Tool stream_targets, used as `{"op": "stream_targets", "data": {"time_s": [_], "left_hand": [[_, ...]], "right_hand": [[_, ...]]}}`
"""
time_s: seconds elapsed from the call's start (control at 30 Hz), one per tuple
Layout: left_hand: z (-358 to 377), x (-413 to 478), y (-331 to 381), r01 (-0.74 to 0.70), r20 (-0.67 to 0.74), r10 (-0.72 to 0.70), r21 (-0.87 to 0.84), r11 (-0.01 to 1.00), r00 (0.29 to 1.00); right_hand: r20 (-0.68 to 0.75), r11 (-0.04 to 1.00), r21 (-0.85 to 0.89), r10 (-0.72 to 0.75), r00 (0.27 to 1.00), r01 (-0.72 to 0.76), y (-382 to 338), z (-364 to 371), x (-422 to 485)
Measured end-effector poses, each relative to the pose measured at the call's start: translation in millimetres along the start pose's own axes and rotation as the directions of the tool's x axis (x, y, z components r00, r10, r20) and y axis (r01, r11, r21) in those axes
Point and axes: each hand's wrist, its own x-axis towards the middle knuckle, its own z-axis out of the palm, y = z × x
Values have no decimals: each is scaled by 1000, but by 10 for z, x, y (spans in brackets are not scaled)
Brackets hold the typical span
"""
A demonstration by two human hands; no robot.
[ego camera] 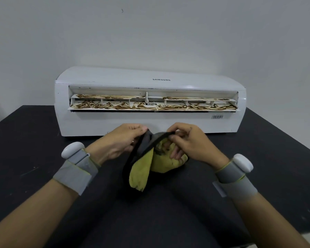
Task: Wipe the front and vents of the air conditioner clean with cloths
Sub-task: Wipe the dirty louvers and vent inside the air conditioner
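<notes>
A white air conditioner [150, 122] lies on the black table [34, 140] against the wall. Its open vent flap [150, 105] is streaked with brown grime along its whole length. In front of it, just above the table, both hands hold one cloth [141, 174] that is yellow on one side and dark grey on the other. My left hand [122, 140] pinches the cloth's dark edge at the top. My right hand [188, 142] pinches the same edge further right, and its lower fingers rest on the yellow part.
A plain white wall stands behind the unit. The table's dark top spreads to either side and toward me, with faint scratches at the left. Grey wristbands with white pods sit on both wrists. A barcode sticker [217, 116] is on the unit's lower right front.
</notes>
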Motion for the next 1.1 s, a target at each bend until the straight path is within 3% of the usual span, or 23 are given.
{"op": "stream_targets", "data": {"time_s": [0.17,0.3,0.5,0.67,0.77,0.87,0.97,1.1], "left_hand": [[-357,-8,63,-16,-277,-38,-192,981,960],[-599,-43,142,-94,-356,-10,-273,957,935],[-745,-88,182,-91,-352,-36,-337,937,935],[-776,-94,56,-25,-313,-75,-304,952,947],[-780,-63,0,-65,-330,-36,-290,955,943],[-813,-62,-15,-134,-357,59,-189,973,932],[-871,-106,-52,-193,-349,170,-33,981,922],[-1014,-287,-249,-170,-242,267,357,918,933]], "right_hand": [[-183,989,139,77,980,-52,3,-460,-39],[-229,941,337,115,967,-32,90,-641,-82],[-273,988,-35,134,953,-149,158,-708,-32],[-290,928,-339,51,956,-153,198,-715,64],[-268,866,-480,3,963,-137,238,-714,139],[-366,861,-487,-51,929,-145,275,-716,193],[-438,917,-383,-74,896,-112,248,-729,166],[-321,957,-271,10,947,-102,268,-737,-60]]}}
